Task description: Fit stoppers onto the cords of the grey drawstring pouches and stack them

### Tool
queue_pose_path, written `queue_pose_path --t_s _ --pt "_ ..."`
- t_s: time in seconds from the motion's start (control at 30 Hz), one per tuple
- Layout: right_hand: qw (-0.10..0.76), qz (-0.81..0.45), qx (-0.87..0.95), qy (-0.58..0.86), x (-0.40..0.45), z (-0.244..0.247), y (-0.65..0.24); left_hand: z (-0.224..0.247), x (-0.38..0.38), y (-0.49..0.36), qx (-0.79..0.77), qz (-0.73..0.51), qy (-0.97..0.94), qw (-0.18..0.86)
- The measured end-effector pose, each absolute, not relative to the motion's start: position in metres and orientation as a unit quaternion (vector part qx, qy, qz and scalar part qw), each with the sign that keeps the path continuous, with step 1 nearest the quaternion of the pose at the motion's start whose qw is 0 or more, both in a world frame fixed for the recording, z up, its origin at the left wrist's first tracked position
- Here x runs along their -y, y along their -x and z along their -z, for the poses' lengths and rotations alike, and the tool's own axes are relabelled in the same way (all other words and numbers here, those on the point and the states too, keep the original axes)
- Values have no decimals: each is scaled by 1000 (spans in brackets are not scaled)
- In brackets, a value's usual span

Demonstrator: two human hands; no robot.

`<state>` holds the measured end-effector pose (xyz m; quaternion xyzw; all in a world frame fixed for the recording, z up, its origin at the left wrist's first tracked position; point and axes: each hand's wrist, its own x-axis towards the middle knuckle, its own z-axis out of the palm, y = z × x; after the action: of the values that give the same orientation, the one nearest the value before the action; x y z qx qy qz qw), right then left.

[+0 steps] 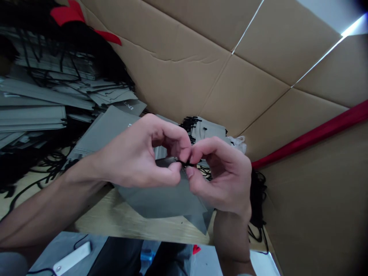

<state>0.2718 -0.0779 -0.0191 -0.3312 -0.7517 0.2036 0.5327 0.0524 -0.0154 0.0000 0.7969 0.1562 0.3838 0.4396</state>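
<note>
The left hand [140, 157] and right hand [225, 176] are bare, as are the slim forearms [54, 207], and the right thumbnail [189, 171] is short. A blurred grey sleeve [11, 264] shows its rounded edge at the lower left corner. Dark, near-black trousers [116, 257] cover both legs at bottom centre.

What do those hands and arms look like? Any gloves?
No gloves: the left hand and right hand are bare, with no ring or watch showing. The forearms are bare too, with what looks like a grey sleeve at bottom left.
</note>
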Motion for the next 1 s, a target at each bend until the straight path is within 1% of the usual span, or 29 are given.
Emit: queue_pose_path --t_s 0.1,0.23,0.4,0.53,0.7,0.9,1.0 --pt "539 -193 741 349 82 19 -269 0 13 -53 -151 -378 -790 458" --pt "546 -212 738 335 80 20 -269 0 11 -52 -120 -364 -784 489" --pt "535 -214 746 335 77 19 -272 1 11 -49 -143 -381 -796 449" --pt "540 -214 755 306 73 20 -281 -1 6 -46 -108 -360 -798 471" --pt "540 -261 753 270 66 21 -291 -1 -1 -46 -70 -304 -788 531" --pt "531 -359 738 212 58 21 -289 1 -4 -42 -66 -300 -795 523" --pt "522 -410 721 199 53 23 -288 -2 -5 -39 -63 -273 -800 530"
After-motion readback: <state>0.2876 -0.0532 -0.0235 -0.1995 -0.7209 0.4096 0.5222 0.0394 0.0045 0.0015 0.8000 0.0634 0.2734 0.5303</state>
